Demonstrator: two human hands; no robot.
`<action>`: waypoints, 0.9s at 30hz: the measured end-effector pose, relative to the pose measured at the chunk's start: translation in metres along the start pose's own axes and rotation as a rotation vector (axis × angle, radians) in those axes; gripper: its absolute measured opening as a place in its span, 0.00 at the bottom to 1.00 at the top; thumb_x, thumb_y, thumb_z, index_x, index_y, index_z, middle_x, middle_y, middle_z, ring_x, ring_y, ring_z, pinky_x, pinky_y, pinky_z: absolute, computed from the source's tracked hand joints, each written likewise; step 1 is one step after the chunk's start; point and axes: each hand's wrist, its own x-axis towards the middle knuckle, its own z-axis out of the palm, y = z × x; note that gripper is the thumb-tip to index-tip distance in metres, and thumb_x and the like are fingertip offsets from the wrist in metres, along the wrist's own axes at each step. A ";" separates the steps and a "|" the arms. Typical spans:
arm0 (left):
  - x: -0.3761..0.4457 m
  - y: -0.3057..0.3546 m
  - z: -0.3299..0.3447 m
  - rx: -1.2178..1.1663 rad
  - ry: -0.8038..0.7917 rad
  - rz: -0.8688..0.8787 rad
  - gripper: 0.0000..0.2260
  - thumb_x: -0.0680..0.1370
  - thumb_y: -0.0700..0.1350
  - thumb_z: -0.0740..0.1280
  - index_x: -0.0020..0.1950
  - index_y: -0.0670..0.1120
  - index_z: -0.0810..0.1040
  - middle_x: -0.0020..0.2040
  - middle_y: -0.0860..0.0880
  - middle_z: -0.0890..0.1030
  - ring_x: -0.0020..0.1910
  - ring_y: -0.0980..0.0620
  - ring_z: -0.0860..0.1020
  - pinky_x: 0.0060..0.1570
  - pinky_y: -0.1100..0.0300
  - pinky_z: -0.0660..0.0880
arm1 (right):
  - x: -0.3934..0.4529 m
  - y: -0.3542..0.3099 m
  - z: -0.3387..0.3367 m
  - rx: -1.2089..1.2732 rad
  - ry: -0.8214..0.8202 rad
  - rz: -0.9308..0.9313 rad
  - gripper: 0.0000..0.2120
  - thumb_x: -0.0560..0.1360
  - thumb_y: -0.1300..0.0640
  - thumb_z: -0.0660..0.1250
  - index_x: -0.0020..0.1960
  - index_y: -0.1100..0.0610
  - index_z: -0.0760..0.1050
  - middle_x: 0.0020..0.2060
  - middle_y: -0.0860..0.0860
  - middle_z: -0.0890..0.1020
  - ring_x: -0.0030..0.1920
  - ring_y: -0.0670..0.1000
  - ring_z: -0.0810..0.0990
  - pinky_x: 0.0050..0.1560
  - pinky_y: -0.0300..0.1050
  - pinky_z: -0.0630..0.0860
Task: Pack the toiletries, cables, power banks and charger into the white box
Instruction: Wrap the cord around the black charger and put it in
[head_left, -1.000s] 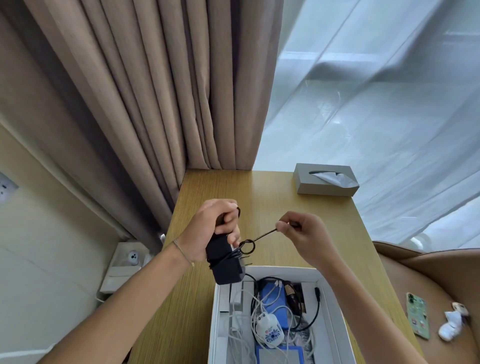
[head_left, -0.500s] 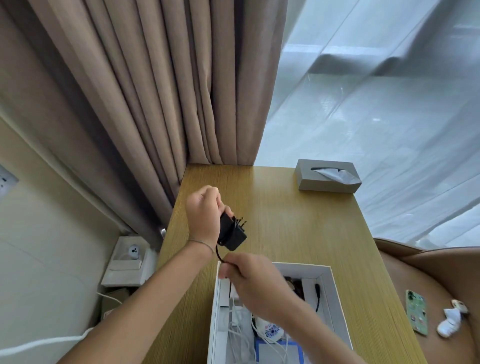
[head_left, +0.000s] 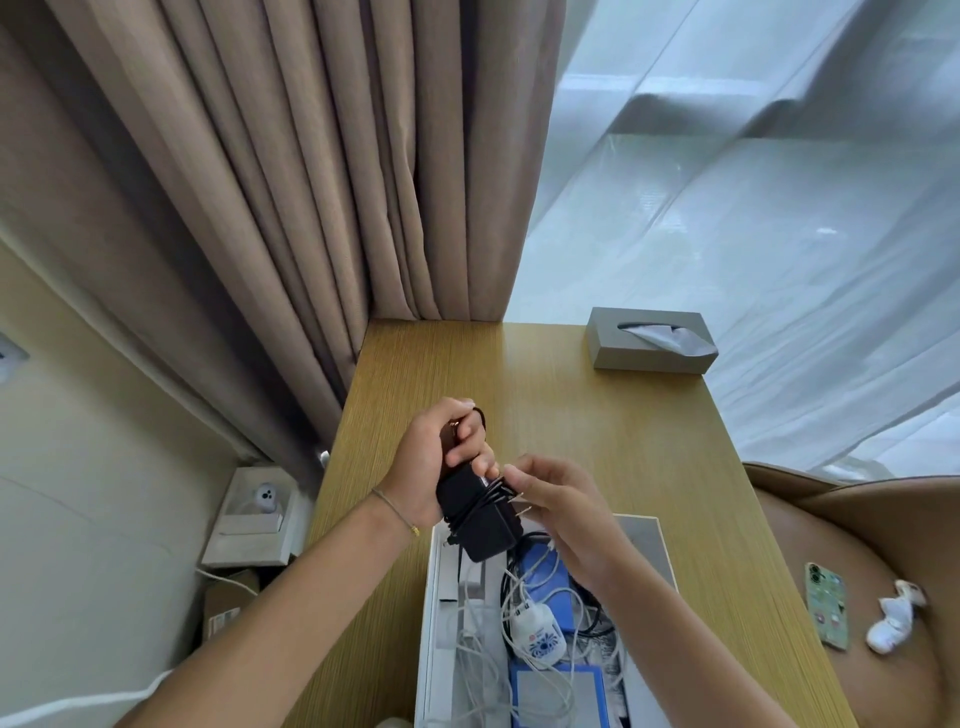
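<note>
My left hand (head_left: 434, 462) grips a black charger (head_left: 480, 522) with its black cable wound around the body, held just above the far left corner of the white box (head_left: 436, 613). My right hand (head_left: 558, 506) pinches the cable at the charger's prongs side. Inside the box lie white cables (head_left: 493, 670), a white plug with a blue pattern (head_left: 540, 636), blue power banks (head_left: 550, 693) and a black cable (head_left: 597, 613). My right forearm hides part of the box.
The box rests on a wooden table (head_left: 597, 441). A grey tissue box (head_left: 649, 345) stands at the far right. Beige curtains (head_left: 311, 182) hang behind. A phone (head_left: 827, 605) and a white item (head_left: 893, 618) lie on a brown seat to the right.
My right hand drew the cable out to the right, swung down under the charger, and now sits at its right side; more cable is wound around the charger.
</note>
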 end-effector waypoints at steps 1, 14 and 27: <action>-0.001 -0.001 0.001 -0.011 0.004 0.001 0.16 0.76 0.47 0.62 0.30 0.47 0.65 0.21 0.51 0.60 0.23 0.50 0.68 0.33 0.56 0.74 | -0.002 0.003 0.002 0.121 -0.056 0.085 0.11 0.74 0.51 0.74 0.49 0.59 0.82 0.44 0.56 0.82 0.44 0.53 0.79 0.49 0.47 0.77; -0.002 -0.017 0.003 0.316 -0.031 0.102 0.19 0.77 0.44 0.64 0.26 0.45 0.66 0.20 0.47 0.66 0.25 0.45 0.76 0.38 0.54 0.78 | -0.017 0.025 -0.011 0.531 -0.431 0.425 0.23 0.81 0.46 0.66 0.69 0.61 0.75 0.60 0.68 0.78 0.50 0.63 0.81 0.49 0.51 0.79; -0.021 -0.050 -0.049 0.776 0.121 0.079 0.10 0.82 0.40 0.63 0.45 0.42 0.83 0.39 0.46 0.82 0.41 0.50 0.81 0.45 0.52 0.82 | -0.066 0.039 -0.069 0.143 -0.052 0.346 0.23 0.74 0.52 0.71 0.66 0.60 0.77 0.58 0.62 0.84 0.53 0.61 0.84 0.48 0.55 0.82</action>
